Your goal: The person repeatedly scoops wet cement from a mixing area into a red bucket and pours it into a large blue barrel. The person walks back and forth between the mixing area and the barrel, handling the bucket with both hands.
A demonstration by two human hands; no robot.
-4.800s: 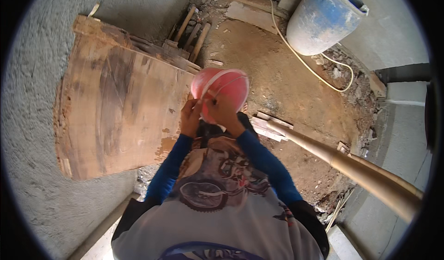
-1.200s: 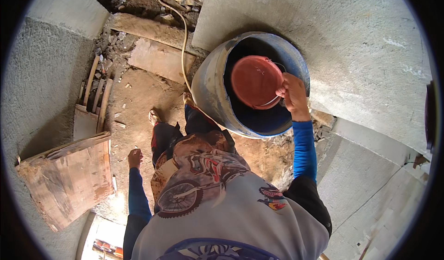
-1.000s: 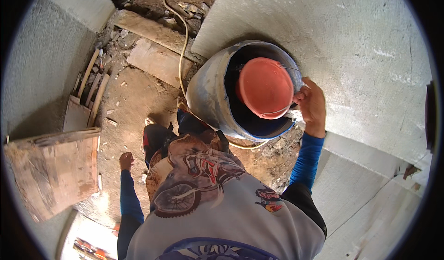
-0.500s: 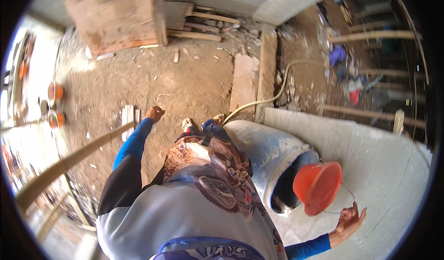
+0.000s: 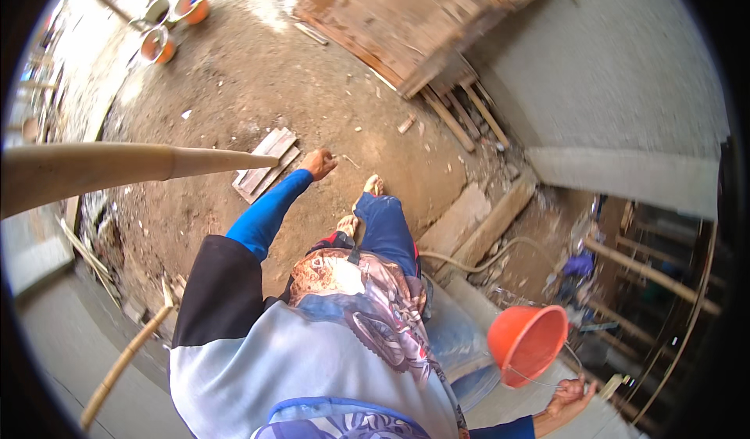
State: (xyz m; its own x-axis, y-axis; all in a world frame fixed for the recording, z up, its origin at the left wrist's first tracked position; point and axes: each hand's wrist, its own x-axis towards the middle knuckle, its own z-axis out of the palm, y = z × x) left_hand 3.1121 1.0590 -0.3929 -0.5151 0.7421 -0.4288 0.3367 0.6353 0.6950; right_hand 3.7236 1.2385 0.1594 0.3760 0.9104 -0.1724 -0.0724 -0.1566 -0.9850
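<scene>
My right hand (image 5: 570, 397), at the lower right, has its fingers hooked round the thin wire handle of an orange plastic bucket (image 5: 516, 337). The bucket hangs tilted, and its orange inner wall shows. Below and behind it lies a worn blue drum (image 5: 457, 337), partly hidden by my body and the bucket. My left arm reaches forward in a blue sleeve. The left hand (image 5: 318, 164) is loosely curled over the dirt, with nothing visible in it. Close beside it, a bamboo pole (image 5: 164, 164) stands on short wooden boards (image 5: 258, 175).
A big wooden panel box (image 5: 398, 25) stands ahead, with timber pieces (image 5: 461, 115) beside it. Two orange buckets (image 5: 158, 45) sit at the far left. A yellowish hose (image 5: 500, 255) crosses a concrete curb (image 5: 492, 228). Bamboo poles (image 5: 652, 275) span a littered lower area at right.
My view and body have turned left, so the drum now lies mostly behind me. One foot has stepped forward. The bucket has come along in my right hand.
</scene>
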